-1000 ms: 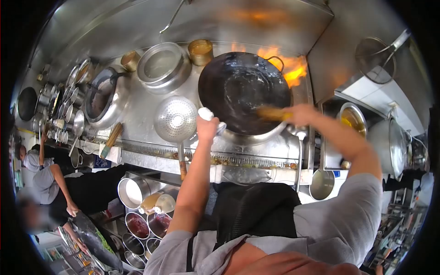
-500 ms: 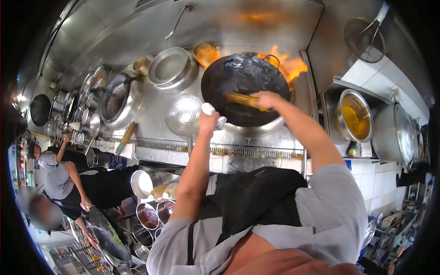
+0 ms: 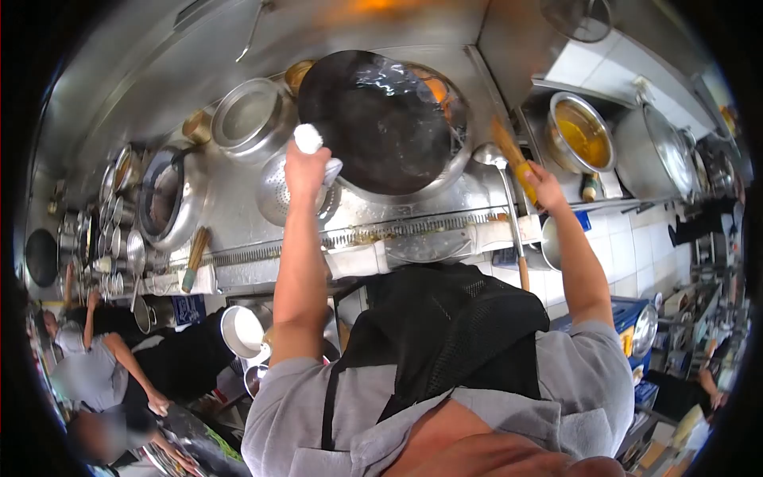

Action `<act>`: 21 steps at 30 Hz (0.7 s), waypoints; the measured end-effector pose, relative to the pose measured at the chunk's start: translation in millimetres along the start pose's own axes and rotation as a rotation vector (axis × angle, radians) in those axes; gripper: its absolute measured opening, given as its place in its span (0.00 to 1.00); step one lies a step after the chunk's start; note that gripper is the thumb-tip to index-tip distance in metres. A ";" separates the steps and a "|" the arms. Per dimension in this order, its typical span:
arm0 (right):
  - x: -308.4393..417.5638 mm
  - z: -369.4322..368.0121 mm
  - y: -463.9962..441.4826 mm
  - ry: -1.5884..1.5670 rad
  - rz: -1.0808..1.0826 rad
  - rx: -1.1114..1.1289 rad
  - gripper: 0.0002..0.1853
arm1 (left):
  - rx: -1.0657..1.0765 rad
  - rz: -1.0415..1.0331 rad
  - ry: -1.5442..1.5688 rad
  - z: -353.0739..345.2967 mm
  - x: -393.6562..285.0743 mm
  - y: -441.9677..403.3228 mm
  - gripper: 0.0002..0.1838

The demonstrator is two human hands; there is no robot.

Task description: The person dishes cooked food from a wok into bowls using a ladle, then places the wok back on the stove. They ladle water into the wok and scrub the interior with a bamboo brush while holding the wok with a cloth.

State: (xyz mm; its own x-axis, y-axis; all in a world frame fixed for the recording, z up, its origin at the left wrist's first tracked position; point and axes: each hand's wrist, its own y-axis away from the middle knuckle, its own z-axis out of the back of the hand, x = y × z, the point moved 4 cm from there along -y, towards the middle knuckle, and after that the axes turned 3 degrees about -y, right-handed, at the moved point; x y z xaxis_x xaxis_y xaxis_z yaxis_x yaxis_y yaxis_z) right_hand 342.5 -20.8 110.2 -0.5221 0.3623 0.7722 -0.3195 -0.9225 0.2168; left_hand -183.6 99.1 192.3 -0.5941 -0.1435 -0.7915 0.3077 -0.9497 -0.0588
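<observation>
A white cloth [image 3: 308,138] is bunched in my left hand [image 3: 304,171], which is closed at the near left edge of a large black wok [image 3: 373,131]. The wok sits tilted and shifted left over its burner, its inside wet and shiny. Orange flame glows at its right side. My right hand [image 3: 545,188] is closed round the yellow-bound end of a bamboo wok brush [image 3: 513,155], held right of the wok. A long-handled ladle [image 3: 509,203] lies beside that brush, across the stove's front edge. Behind my left hand is a perforated skimmer [image 3: 273,191], partly hidden.
A steel bowl of yellow liquid [image 3: 582,133] and a large lidded pot [image 3: 656,151] stand at right. Nested steel pans [image 3: 246,119], another bamboo brush [image 3: 195,258] and a second wok station [image 3: 163,195] are at left. A co-worker [image 3: 131,366] handles another wok at lower left.
My right hand has taken the brush out of the wok to the right. The wok has tilted and shifted left on the burner with my left hand at its edge. The flames show smaller.
</observation>
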 end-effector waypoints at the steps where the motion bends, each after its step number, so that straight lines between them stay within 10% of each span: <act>1: -30.2 -5.9 -4.6 0.004 0.156 -0.044 0.31 | 0.013 -0.016 0.005 -2.1 -0.5 -3.5 0.28; 16: -15.8 -80.2 -29.9 -0.465 -0.111 0.184 0.25 | -0.127 -0.358 -0.302 -14.5 -117.8 64.0 0.31; 21: -53.3 -130.8 -35.0 -0.833 -0.179 0.213 0.28 | -0.195 -0.702 -0.343 -20.3 -64.8 124.7 0.40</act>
State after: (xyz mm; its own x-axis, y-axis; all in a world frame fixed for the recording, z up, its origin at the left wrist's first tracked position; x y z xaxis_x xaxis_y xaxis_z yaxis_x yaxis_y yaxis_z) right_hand 278.1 9.6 -16.7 0.2958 0.3657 0.8825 -0.1431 -0.8964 0.4195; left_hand -91.7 -4.4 223.9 -0.8824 0.3611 -0.3016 -0.1167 -0.7890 -0.6033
